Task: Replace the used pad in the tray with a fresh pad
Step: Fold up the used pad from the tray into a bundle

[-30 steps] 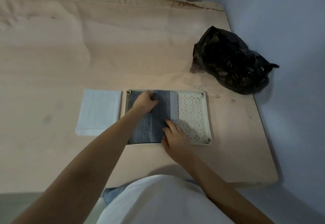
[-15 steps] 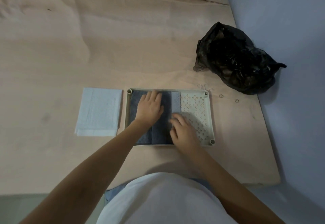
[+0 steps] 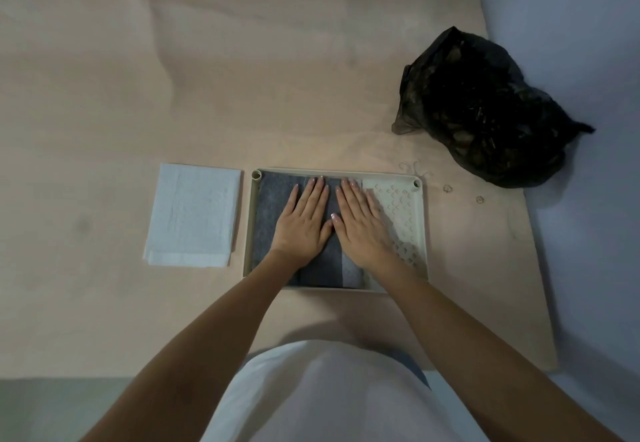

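1. Nearest me, my two forearms reach out over the bench [image 3: 104, 95] toward the tray [image 3: 425, 233].
2. My left hand [image 3: 303, 221] and right hand [image 3: 362, 225] lie side by side, palms down, fingers [image 3: 320, 192] spread flat and gripping nothing, pressing on the dark grey pad [image 3: 270, 213].
3. That pad lies folded inside the tray, covering its left and middle parts; the right part shows the bare perforated floor.
4. Just left of the tray, apart from it, a white pad [image 3: 194, 214] lies flat on the bench.
5. Farther off to the right, a black plastic bag [image 3: 481, 109] sits by the wall, contents unclear.
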Tool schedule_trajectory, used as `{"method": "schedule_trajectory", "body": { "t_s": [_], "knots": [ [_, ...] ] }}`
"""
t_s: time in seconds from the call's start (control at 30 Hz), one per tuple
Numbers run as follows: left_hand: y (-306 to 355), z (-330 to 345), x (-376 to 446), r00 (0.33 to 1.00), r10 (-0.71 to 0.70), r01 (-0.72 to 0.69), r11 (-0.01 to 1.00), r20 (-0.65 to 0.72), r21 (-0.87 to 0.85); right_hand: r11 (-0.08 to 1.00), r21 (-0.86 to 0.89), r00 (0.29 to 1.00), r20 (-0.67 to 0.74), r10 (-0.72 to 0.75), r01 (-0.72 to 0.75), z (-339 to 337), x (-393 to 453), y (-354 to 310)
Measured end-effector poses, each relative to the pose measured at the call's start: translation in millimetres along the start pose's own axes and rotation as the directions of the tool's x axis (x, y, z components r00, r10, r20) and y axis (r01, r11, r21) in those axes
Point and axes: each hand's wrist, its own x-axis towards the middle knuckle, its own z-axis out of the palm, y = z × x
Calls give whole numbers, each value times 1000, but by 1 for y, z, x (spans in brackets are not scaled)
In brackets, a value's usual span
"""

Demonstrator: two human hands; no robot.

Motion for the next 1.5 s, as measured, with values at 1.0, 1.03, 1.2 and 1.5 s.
{"method": "schedule_trajectory", "body": {
  "t_s": [1.0,1.03,1.2,1.5],
  "knots": [
    [-6,-3,-50,972,225,-231,969,71,86,934,-23,934,3,-357,357,8,-56,28],
    [-7,-3,-50,970,223,-231,969,96,84,931,-32,931,25,-364,364,9,-56,30],
    [-17,-6,-43,949,258,-276,958,182,79,918,-74,919,101,-381,389,8,-50,33],
    [-20,-9,-45,944,250,-275,957,215,91,914,-84,913,139,-384,397,6,-47,34]
  ]
}}
